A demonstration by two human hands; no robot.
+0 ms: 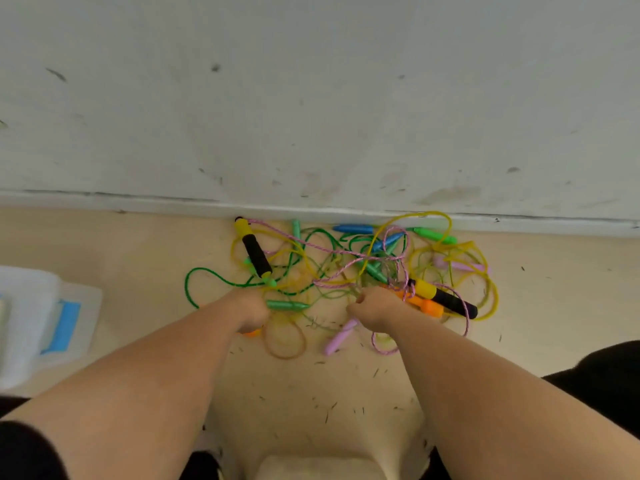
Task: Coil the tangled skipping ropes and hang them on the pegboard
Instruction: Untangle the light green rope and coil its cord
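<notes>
Skipping ropes (pixel 346 268) heaped in a tangle on the floor (pixel 104 244) by the wall (pixel 311 98). Left hand (pixel 251 311) and right hand (pixel 375 308) both clenched at its near edge — grasping what, impossible to tell. Risk: pulling apart now, cinching knots tighter (pink braid (pixel 466 320) especially).

glossy plastic handles (pixel 360 229), matt scuffed wall (pixel 311 98)

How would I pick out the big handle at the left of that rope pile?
The tangle of ropes lies on the floor against the white skirting. At its left edge lies the handle, one end by the skirting. It is thick, black with yellow ends, unlike the slim one-coloured handles nearby.
</notes>
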